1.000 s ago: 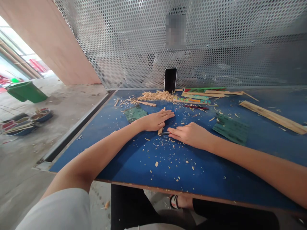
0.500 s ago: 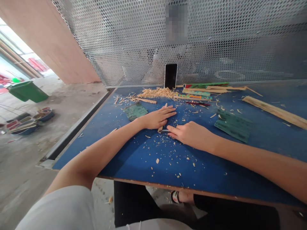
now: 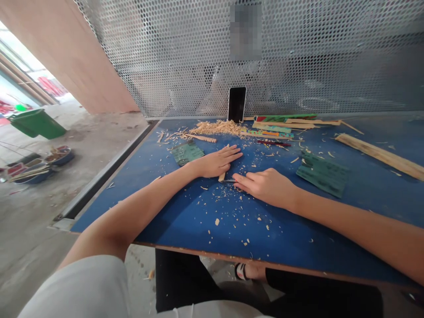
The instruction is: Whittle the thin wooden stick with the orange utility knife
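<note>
My left hand (image 3: 217, 161) lies flat, fingers stretched out, pressing a thin wooden stick (image 3: 221, 176) down on the blue table (image 3: 185, 212). The stick's near end pokes out below my palm; a short tip shows above my fingers. My right hand (image 3: 265, 185) is closed in a pinch on a small dark-handled blade tool (image 3: 228, 180). Its metal tip touches the stick's near end. Small wood chips lie scattered around both hands.
A pile of wood shavings (image 3: 217, 127) and a phone (image 3: 236, 104) leaning on the perforated metal screen stand at the back. Green sandpaper sheets (image 3: 323, 173) (image 3: 187, 153), painted sticks (image 3: 270, 130), a red pencil (image 3: 273, 142) and a long wooden strip (image 3: 380, 155) lie around. A green bin (image 3: 36, 123) stands on the floor, left.
The hands have barely moved; my right hand shifted very slightly at the stick's end. The view tilted a little.
</note>
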The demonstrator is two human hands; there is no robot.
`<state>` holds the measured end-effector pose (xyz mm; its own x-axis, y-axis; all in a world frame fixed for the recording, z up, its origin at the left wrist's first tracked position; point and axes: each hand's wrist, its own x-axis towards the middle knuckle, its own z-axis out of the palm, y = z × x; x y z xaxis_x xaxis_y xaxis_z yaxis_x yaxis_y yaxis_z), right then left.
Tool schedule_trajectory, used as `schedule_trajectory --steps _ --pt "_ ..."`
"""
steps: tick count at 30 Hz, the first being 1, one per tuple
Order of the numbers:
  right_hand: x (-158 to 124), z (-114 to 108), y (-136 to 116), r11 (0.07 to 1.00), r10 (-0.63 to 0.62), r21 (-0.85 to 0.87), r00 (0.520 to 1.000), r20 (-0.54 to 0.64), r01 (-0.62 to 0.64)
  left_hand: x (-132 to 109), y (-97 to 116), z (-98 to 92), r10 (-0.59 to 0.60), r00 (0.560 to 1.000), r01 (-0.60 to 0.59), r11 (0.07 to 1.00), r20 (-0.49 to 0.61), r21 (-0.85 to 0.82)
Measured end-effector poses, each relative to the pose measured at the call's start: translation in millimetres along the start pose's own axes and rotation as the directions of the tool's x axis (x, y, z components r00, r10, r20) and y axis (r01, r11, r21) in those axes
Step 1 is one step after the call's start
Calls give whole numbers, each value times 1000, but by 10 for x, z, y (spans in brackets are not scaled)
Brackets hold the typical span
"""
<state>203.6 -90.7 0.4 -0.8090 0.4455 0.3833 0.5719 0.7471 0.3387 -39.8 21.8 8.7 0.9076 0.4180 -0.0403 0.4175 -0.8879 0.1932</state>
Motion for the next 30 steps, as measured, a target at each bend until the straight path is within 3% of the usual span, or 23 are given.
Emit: schedule_trajectory --steps 10,16,30 --pt "-59 -1 155 998 -54 -18 993 -109 52 75 15 44 4 1000 -3 999 -7 33" --pt "-159 -8 278 995 -89 -48 991 -105 84 181 48 63 5 1000 -5 998 -2 55" --pt "-183 70 282 995 -103 -26 989 -106 101 242 134 36 14 1000 -15 999 -26 -29"
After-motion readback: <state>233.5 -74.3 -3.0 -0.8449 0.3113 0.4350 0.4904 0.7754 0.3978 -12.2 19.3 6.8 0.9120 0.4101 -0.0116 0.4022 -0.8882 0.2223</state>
